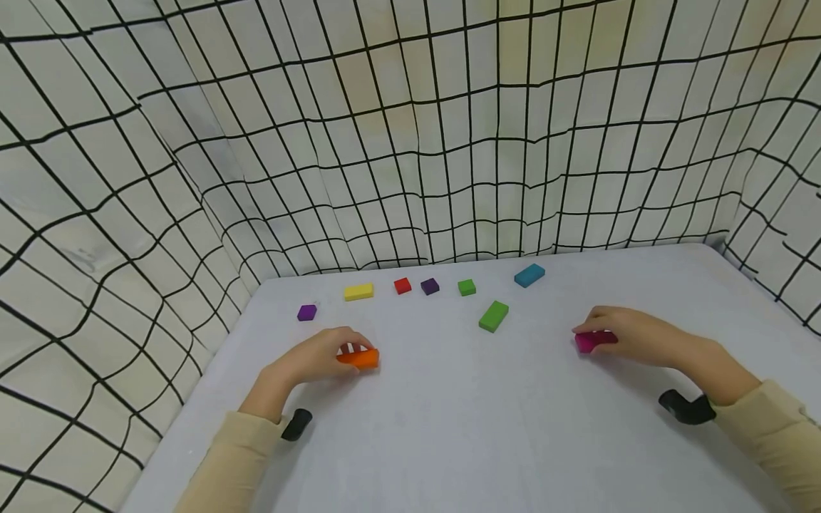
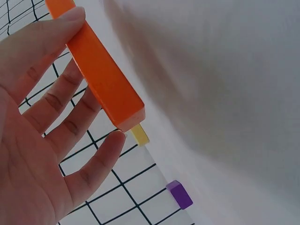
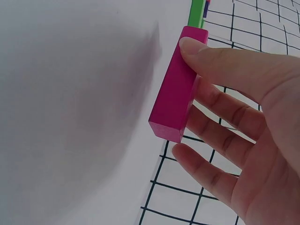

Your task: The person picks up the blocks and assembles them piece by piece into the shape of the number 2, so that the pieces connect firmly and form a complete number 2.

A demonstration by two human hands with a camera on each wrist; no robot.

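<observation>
1 orange block (image 2: 104, 75), 1 magenta block (image 3: 172, 96): both oblong, smooth, flat-sided.

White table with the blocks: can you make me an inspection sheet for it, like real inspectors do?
Surface: white table, with shadows near the hands.
Job's things: orange block and magenta block, both held.
Clutter: seven other blocks on the table's farther half: purple block, yellow block, red block, dark purple block, small green block, long green block, blue block.
Grippers: left hand holds orange; right hand holds magenta.
Cables: nothing seen.
Surroundings: white backdrop with black grid lines, behind and at both sides.
</observation>
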